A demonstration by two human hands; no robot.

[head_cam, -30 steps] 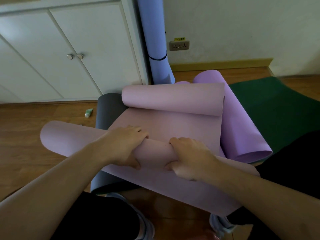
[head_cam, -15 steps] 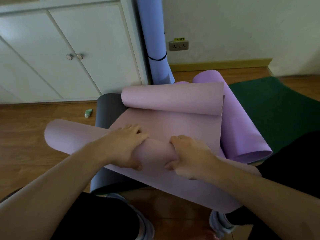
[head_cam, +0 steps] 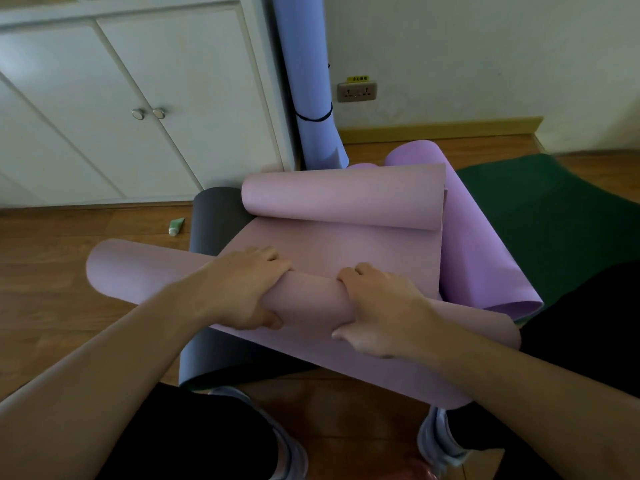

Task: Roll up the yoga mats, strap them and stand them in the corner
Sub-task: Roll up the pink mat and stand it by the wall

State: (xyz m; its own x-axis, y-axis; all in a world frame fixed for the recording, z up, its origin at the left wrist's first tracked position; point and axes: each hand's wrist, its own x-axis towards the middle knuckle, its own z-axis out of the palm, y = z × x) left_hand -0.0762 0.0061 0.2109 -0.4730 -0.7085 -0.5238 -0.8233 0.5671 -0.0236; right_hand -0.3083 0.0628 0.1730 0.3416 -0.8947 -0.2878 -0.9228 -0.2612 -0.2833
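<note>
Both forearms reach forward and down. The left hand (head_cam: 239, 292) and right hand (head_cam: 379, 311) grip the near rolled end of the pink mat (head_cam: 332, 247), which lies across other mats on the floor (head_cam: 45, 258).

A single wide-angle view, worn on the person's head, looks forward and steeply down from close above the hands. The left hand (head_cam: 242, 292) and right hand (head_cam: 381, 313) sit near the centre, both forearms running in from 7 and 5 o'clock. The pink mat (head_cam: 346, 251) fills the middle. The knees and shoes lie at the bottom edge, right under the lens. Toward 12 o'clock the view reaches the floor (head_cam: 52, 289), the cabinet (head_cam: 156, 81) at 11 and the wall (head_cam: 485, 46) at 1. Straight lines bow near the edges.
</note>
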